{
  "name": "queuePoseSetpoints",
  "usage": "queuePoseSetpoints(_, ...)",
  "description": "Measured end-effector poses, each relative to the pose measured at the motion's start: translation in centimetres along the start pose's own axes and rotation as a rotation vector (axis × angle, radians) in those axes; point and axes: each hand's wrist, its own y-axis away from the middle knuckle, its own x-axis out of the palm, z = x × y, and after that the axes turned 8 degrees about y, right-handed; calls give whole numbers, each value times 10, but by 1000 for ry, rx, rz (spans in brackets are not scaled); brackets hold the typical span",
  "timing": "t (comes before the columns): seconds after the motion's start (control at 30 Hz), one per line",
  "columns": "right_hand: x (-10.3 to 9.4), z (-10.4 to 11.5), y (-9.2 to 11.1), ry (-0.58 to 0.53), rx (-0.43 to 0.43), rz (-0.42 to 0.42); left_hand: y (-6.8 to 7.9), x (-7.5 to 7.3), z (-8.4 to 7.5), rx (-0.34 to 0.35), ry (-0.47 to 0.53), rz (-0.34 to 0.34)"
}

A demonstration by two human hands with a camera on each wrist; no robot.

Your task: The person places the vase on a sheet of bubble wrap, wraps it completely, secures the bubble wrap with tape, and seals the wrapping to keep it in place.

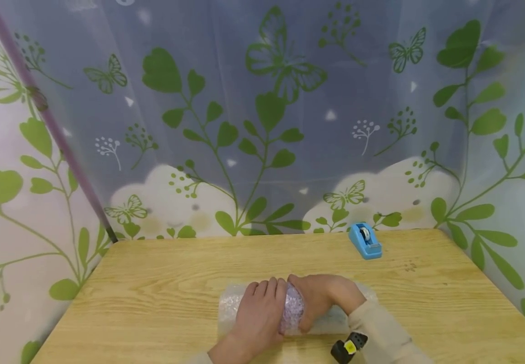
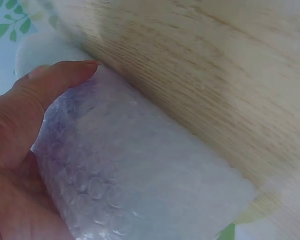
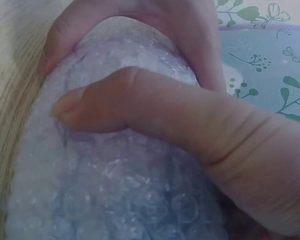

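A bundle of clear bubble wrap (image 1: 229,306) lies crosswise near the front of the table, with something purple (image 1: 293,307) showing through its middle. My left hand (image 1: 260,311) grips the bundle left of the purple part, its fingers bent over the top. In the left wrist view, the left thumb (image 2: 65,80) lies along the bubble wrap (image 2: 140,170). My right hand (image 1: 328,293) holds the bundle from the right, close beside the left hand. Its thumb (image 3: 125,102) presses across the wrap in the right wrist view. What the wrap encloses cannot be made out.
A blue tape dispenser (image 1: 365,241) with a roll of tape stands at the back right of the wooden table (image 1: 162,273). Curtains (image 1: 226,101) printed with leaves and butterflies hang behind and at both sides. A black strap device (image 1: 349,347) sits on the right wrist.
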Motion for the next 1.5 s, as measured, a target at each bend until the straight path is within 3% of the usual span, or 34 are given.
queuePoseSetpoints(0.23,-5,0,-1,-39,19,65,1,2,0,14,-2,5)
queuePoseSetpoints(0.47,-9,-1,-3,-80,34,123,3,7,-1,19,12,-40)
queuePoseSetpoints(0.93,-6,-6,-2,-100,2,84,0,11,2,12,79,-35)
queuePoseSetpoints(1.1,-1,-10,3,-177,-43,22,-2,11,2,30,58,-88)
queuePoseSetpoints(1.17,2,-11,6,-160,-48,-27,-4,10,2,42,35,-107)
queuePoseSetpoints(1.33,11,-11,17,41,-23,-210,-8,9,1,30,12,-77)
queuePoseSetpoints(1.5,22,-6,31,206,-72,-409,-12,7,2,6,55,-4)
